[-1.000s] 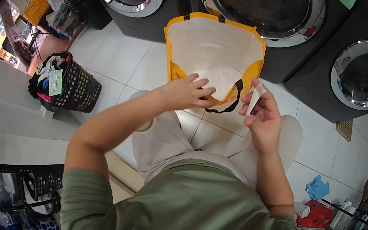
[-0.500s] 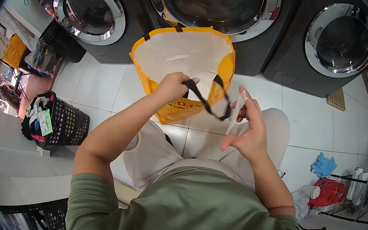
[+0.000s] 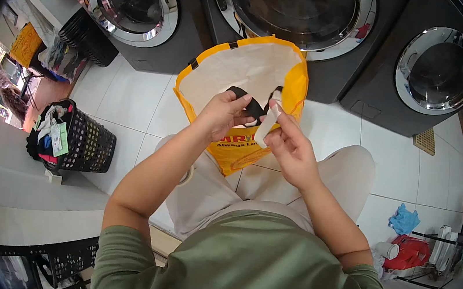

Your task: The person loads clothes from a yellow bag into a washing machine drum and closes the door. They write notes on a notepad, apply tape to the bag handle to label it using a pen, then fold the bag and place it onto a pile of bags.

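A large yellow shopping bag with a pale lining stands open-mouthed on the floor between my knees. My left hand is closed on its black strap handle, over the near rim. Between the thumb and fingers of my right hand is a strip of whitish tape, held close beside the strap. Whether the tape touches the strap I cannot tell. A pale ring, like a tape roll, shows by my left thigh.
Three dark front-loading machines line the far side, behind the bag. A black laundry basket with clothes stands on the left. At right lie a blue cloth and a red bag near a wire rack.
My right hand has brought the tape strip left, close to the strap. My left hand has turned and gathered the strap in its fingers. The camera view has shifted slightly.
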Demonstrator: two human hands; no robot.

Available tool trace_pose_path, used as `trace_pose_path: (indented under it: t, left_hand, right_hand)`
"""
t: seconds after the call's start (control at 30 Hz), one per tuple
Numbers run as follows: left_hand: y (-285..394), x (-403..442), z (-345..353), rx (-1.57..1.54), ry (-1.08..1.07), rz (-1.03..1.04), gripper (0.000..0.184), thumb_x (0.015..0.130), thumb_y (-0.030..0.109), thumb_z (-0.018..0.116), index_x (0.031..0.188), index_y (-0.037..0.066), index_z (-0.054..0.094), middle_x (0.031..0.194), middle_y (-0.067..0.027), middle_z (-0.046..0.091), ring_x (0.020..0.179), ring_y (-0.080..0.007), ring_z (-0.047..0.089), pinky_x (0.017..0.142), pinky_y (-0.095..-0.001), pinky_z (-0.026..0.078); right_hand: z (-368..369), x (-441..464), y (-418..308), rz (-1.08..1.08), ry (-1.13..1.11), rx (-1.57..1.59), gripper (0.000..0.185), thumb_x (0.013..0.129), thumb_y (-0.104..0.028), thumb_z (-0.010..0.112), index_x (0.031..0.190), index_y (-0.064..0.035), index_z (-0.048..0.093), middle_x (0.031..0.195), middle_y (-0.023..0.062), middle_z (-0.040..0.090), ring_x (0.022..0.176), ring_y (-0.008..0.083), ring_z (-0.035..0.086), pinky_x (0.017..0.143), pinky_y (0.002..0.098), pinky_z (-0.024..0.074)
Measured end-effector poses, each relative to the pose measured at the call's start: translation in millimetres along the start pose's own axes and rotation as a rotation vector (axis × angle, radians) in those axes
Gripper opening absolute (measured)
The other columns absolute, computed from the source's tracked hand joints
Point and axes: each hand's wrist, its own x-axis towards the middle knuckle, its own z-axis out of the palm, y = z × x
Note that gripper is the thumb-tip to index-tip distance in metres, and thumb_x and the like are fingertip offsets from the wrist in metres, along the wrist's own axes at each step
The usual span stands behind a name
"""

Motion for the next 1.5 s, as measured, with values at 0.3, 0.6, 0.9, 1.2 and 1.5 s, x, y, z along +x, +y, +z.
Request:
trace_pose_path:
  t: [0.3, 0.6, 0.9, 1.2, 1.5]
  left_hand:
    - [-13, -25, -5, -0.186, -0.024, -0.020, 0.020, 0.100, 0.029, 0.055, 0.106, 0.011, 0.061, 0.100, -0.0021, 0.068, 0.084, -0.0134, 0.066, 0.070, -0.0261, 0.053]
    - [-16, -31, -2, -0.138, -0.016, -0.025, 0.022, 0.098, 0.040, 0.055, 0.103, 0.019, 0.061, 0.078, 0.0050, 0.054, 0.075, -0.0111, 0.052, 0.076, -0.0365, 0.048]
    - [-33, -41, 7, -0.206, -0.096, 0.069, 0.020, 0.093, 0.024, 0.068, 0.101, 0.008, 0.059, 0.088, -0.0038, 0.064, 0.081, -0.0177, 0.060, 0.078, -0.0344, 0.049]
    - [-38, -36, 2, -0.073, 0.060, 0.085, 0.016, 0.085, 0.005, 0.072, 0.095, 0.005, 0.059, 0.087, -0.0033, 0.065, 0.080, -0.0131, 0.059, 0.076, -0.0283, 0.047]
    - [-21, -46, 3, 0.145, 0.031, 0.114, 0.022, 0.081, 0.001, 0.072, 0.098, 0.002, 0.057, 0.085, -0.0027, 0.063, 0.073, -0.0108, 0.057, 0.072, -0.0239, 0.045]
  right_hand:
    - [18, 21, 22, 0.237, 0.035, 0.479, 0.056, 0.103, -0.021, 0.048, 0.154, -0.0101, 0.026, 0.147, 0.0039, 0.045, 0.066, 0.0047, 0.045, 0.062, 0.0195, 0.0432]
    - [17, 23, 15, 0.323, -0.115, 0.892, 0.059, 0.105, -0.026, 0.041, 0.156, -0.0108, 0.017, 0.156, 0.0059, 0.033, 0.057, 0.0077, 0.047, 0.048, 0.0185, 0.0401]
    - [18, 21, 34, 0.323, 0.013, 0.700, 0.055, 0.105, -0.028, 0.040, 0.154, -0.0112, 0.022, 0.158, 0.0013, 0.030, 0.057, 0.0082, 0.048, 0.051, 0.0195, 0.0423]
    - [11, 14, 32, 0.284, 0.123, 0.405, 0.047, 0.105, -0.029, 0.042, 0.148, -0.0087, 0.041, 0.144, 0.0033, 0.051, 0.054, 0.0025, 0.042, 0.048, 0.0164, 0.0351]
    - [-25, 20, 46, 0.080, 0.127, -0.365, 0.034, 0.102, -0.021, 0.053, 0.131, -0.0042, 0.060, 0.116, 0.0064, 0.063, 0.112, 0.0170, 0.053, 0.098, 0.0273, 0.0405]
